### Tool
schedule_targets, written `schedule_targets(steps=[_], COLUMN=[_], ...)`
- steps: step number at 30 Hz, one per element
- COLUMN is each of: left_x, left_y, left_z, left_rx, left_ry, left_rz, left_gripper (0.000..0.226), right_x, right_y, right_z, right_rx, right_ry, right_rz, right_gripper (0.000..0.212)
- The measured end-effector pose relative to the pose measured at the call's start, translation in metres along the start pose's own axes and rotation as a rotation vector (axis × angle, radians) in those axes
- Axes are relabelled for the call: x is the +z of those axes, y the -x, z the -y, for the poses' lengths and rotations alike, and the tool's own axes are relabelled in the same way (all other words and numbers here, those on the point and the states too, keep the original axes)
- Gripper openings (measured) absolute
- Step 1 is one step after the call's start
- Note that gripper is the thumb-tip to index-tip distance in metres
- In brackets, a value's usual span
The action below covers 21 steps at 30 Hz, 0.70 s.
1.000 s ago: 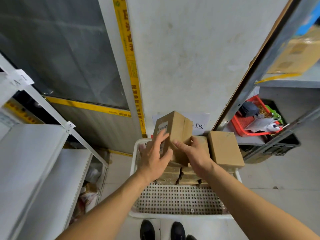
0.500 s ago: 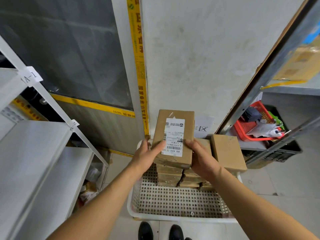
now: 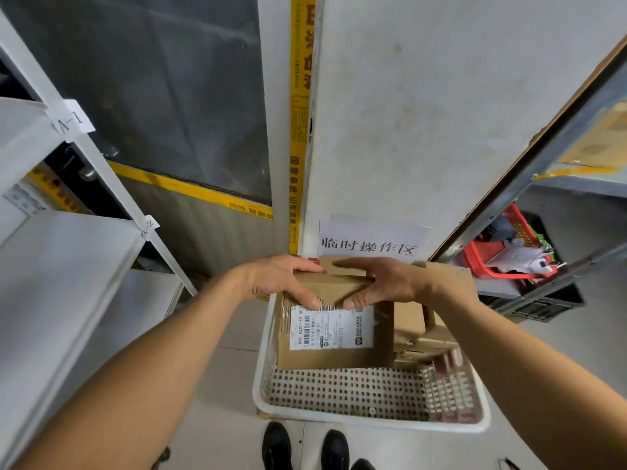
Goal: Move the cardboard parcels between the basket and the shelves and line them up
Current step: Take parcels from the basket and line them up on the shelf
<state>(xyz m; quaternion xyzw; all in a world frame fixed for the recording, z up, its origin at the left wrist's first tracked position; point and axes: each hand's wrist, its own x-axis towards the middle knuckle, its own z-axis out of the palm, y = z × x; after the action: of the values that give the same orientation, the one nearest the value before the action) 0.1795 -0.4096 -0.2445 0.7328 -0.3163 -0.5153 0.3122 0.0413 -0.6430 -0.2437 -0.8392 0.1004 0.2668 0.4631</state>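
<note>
Both of the person's hands are on one cardboard parcel (image 3: 334, 329) held over the far end of a white perforated basket (image 3: 373, 391) that stands on the floor. The left hand (image 3: 274, 281) grips the parcel's upper left edge: its fingers (image 3: 305, 268) curl over the far side of the top and the thumb presses down onto the near face just above the shipping label (image 3: 330, 329). The right hand (image 3: 390, 283) mirrors it on the upper right, fingers reaching across the top toward the left hand and the thumb tip pressing the near face beside the left thumb. The two thumbs lie close together, nearly touching. The parcel is turned so that its labelled face looks up at the camera, with the barcode running down the label's left side.

Behind and to the right of it, more brown parcels (image 3: 431, 334) are stacked in the basket against its far wall, partly hidden by the right wrist; their number cannot be told. The near half of the basket shows its bare holed floor.

To the left stand white shelves (image 3: 68, 266) with small tags on the post reading A-1 and A-2. On the wall just above the hands hangs a paper sign (image 3: 369, 244) with printed characters. To the right, a grey metal rack holds a red tray (image 3: 492, 259) with loose items. Two black shoes (image 3: 305, 449) show at the bottom edge.
</note>
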Motion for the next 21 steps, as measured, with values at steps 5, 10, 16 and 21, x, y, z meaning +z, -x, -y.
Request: schedule_targets(steps=[5, 10, 16, 21], left_x=[-0.014, -0.024, 0.013, 0.048], left_y=[0.012, 0.028, 0.057, 0.077], left_z=[0.012, 0.042, 0.069, 0.063], left_rx=[0.025, 0.083, -0.09, -0.107], left_ry=[0.027, 0.165, 0.267, 0.263], left_rz=[-0.12, -0.721, -0.89, -0.937], left_gripper=[0.072, 0.082, 0.093, 0.062], right_x=[0.016, 0.037, 0.067, 0.087], right_y=[-0.021, -0.043, -0.064, -0.075], right_z=[-0.001, -0.013, 0.007, 0.042], right_rx=[-0.017, -0.041, -0.122, -0.189], right_ry=[-0.206, -0.501, -0.724, -0.754], right_rz=[-0.004, -0.194, -0.313, -0.263], right_gripper=[0.07, 0.077, 0.076, 0.062])
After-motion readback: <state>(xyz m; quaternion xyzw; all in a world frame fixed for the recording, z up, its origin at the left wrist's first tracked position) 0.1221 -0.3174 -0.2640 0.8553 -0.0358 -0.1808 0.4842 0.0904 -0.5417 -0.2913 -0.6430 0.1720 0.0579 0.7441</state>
